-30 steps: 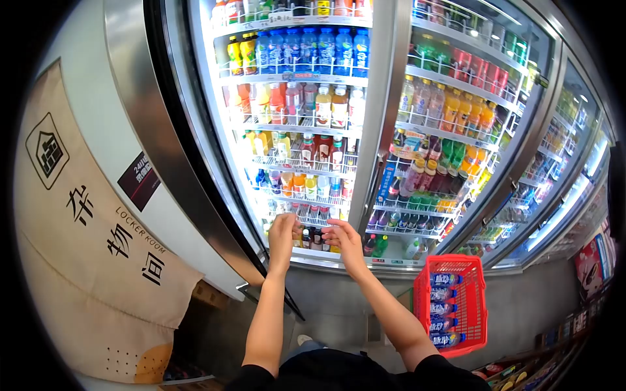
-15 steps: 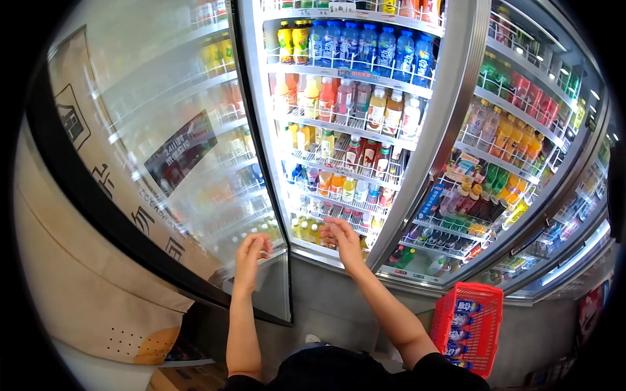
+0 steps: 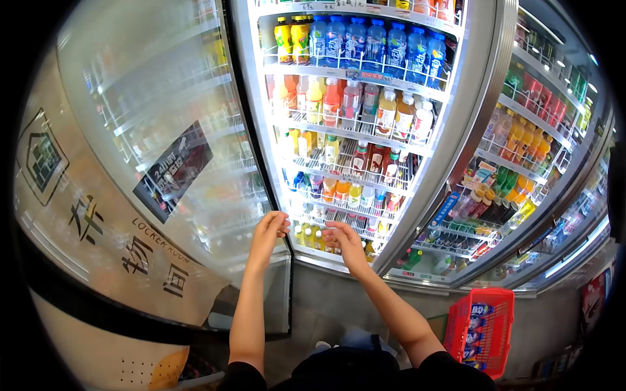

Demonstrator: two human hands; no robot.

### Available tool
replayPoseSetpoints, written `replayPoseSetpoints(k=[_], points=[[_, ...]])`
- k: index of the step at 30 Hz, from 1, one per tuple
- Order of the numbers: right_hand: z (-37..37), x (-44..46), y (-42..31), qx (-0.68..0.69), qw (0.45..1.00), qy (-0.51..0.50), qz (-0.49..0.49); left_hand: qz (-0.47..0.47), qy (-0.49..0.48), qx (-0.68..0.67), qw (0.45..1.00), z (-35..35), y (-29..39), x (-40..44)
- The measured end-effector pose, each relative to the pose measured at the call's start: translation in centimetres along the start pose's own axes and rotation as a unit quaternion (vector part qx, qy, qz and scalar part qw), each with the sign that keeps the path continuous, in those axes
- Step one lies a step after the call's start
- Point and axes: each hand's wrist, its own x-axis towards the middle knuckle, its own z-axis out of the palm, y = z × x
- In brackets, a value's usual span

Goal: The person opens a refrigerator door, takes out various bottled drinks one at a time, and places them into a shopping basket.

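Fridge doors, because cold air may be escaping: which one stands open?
The leftmost glass door, swung out and leaving the bottle shelves beside it uncovered; the other doors, further right, look closed.

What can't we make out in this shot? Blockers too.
All head view:
- Bottles on the top shelf: tops cut off by the picture's top edge.
- Bottom-shelf bottles: anything directly behind the right hand is hidden by it.
- Bottles in the basket: left ends hidden by the red basket's wall.
- Shelf label below the blue bottles: fine print too small.
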Motion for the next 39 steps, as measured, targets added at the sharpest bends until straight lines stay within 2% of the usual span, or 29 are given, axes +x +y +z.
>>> replayPoseSetpoints(k=[7, 20, 29, 33, 36, 38, 39], points=[[0.9, 7.5, 0.8, -0.005, 0.999, -0.036, 0.006, -0.002, -0.001, 0.013, 1.0, -0.6, -0.3, 7.5], [-2.0, 27.4, -1.3, -0.035, 0.995, -0.09, -0.015, 0.033, 0.086, -0.016, 0.996, 0.5, 0.6, 25.9], [-3.0, 35.8, -0.8, -0.044, 0.995, -0.085, 0.004, 0.048, 0.121, -0.054, 0.99, 2.8, -0.5, 35.3], [-2.0, 39.4, -1.2, -0.065, 0.992, -0.107, -0.006, 0.082, 0.158, -0.071, 0.981, 2.1, -0.7, 39.4], [-0.7, 42.6, -2.0, -0.06, 0.99, -0.107, -0.062, 0.092, 0.176, -0.068, 0.978, 0.9, -0.1, 42.8], [0.2, 45.0, -2.9, -0.086, 0.987, -0.106, -0.083, 0.154, 0.184, -0.041, 0.97, 0.3, 0.2, 44.5], [0.7, 46.2, -3.3, -0.112, 0.982, -0.107, -0.104, 0.151, 0.183, -0.042, 0.971, 0.1, 0.4, 45.2]])
